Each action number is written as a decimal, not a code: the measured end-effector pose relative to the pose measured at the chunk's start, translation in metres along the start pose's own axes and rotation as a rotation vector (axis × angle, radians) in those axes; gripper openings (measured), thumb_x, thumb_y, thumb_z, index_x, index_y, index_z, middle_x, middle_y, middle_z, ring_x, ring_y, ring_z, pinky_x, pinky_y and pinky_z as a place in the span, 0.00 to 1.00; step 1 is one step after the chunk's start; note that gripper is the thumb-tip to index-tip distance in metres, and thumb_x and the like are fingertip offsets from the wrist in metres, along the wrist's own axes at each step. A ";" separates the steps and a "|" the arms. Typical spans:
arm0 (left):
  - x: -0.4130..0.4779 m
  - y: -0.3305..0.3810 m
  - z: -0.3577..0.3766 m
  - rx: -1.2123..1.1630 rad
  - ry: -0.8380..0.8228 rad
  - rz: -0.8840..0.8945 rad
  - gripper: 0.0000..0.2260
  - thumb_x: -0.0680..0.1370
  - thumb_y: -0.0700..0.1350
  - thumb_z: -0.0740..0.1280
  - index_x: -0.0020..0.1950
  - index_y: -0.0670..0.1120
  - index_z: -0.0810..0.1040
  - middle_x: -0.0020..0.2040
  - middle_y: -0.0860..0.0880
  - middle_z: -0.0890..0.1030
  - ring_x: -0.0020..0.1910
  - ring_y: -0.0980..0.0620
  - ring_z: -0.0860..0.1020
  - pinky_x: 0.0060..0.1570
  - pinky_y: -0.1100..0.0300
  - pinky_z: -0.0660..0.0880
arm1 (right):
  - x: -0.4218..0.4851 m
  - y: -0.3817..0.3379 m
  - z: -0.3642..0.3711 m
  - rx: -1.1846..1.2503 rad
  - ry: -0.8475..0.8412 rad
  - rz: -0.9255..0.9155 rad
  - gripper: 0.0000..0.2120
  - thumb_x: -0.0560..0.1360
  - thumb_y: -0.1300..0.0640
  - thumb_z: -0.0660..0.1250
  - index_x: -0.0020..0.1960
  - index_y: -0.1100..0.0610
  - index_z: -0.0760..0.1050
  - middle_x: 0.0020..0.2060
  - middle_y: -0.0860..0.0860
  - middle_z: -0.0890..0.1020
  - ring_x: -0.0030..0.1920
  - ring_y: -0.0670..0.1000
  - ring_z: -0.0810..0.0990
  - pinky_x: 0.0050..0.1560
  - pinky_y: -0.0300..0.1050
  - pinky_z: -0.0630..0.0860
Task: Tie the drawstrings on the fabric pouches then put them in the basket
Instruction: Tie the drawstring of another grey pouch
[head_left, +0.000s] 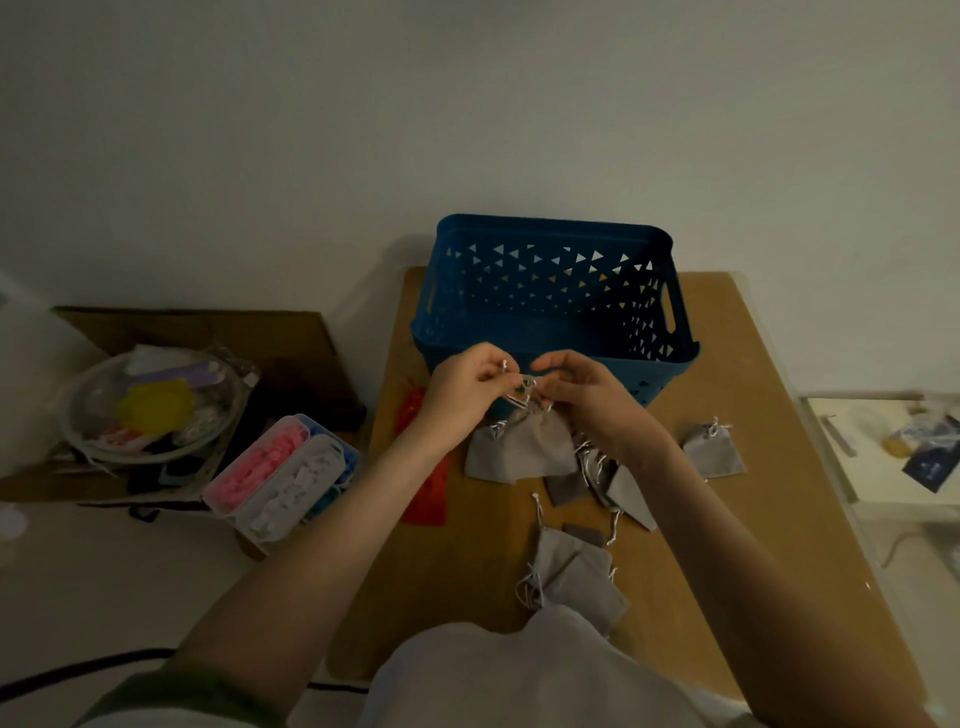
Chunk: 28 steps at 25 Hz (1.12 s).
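1. My left hand (467, 387) and right hand (587, 395) each pinch the white drawstring (519, 387) above the grey pouch (524, 447), which lies on the table (753, 364) just before the blue basket (550, 291).
2. I'd pull both ends evenly, seating the knot low against the gathered neck.
3. The basket rim is just behind my knuckles and spare pouches (576, 571) lie nearer me — so I'd lift up and over.

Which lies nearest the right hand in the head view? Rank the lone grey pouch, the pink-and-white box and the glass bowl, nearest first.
1. The lone grey pouch, just to the right of the right hand, which pinches the drawstrings.
2. The pink-and-white box, well off to the left.
3. The glass bowl, farthest left.
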<state>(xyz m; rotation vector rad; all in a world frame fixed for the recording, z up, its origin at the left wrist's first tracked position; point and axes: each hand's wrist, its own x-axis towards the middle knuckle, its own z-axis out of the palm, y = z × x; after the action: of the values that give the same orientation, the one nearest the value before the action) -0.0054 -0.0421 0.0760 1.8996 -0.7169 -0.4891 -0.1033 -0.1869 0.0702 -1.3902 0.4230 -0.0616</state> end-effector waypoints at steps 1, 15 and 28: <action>0.000 -0.001 0.002 0.158 0.057 0.094 0.02 0.76 0.42 0.70 0.46 0.45 0.78 0.41 0.49 0.82 0.41 0.54 0.79 0.43 0.64 0.73 | 0.001 0.000 0.000 0.003 0.002 0.005 0.07 0.78 0.66 0.62 0.53 0.58 0.74 0.36 0.53 0.79 0.35 0.49 0.76 0.38 0.42 0.70; 0.001 -0.008 0.008 0.369 0.153 0.388 0.09 0.77 0.45 0.67 0.40 0.42 0.74 0.34 0.49 0.81 0.32 0.52 0.78 0.38 0.61 0.68 | -0.001 -0.001 0.005 -0.116 -0.097 0.028 0.11 0.81 0.64 0.58 0.44 0.62 0.76 0.28 0.46 0.78 0.27 0.41 0.72 0.29 0.32 0.68; 0.003 -0.014 0.010 -0.981 0.309 -0.570 0.13 0.83 0.46 0.55 0.47 0.38 0.72 0.46 0.41 0.82 0.45 0.47 0.82 0.45 0.56 0.78 | 0.008 0.014 -0.027 -0.055 0.334 0.136 0.14 0.81 0.61 0.57 0.39 0.58 0.75 0.37 0.52 0.79 0.35 0.48 0.74 0.38 0.42 0.69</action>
<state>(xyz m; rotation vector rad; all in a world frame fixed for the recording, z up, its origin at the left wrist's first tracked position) -0.0053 -0.0466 0.0591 1.1515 0.2847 -0.7076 -0.1076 -0.2117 0.0514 -1.4045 0.8019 -0.1732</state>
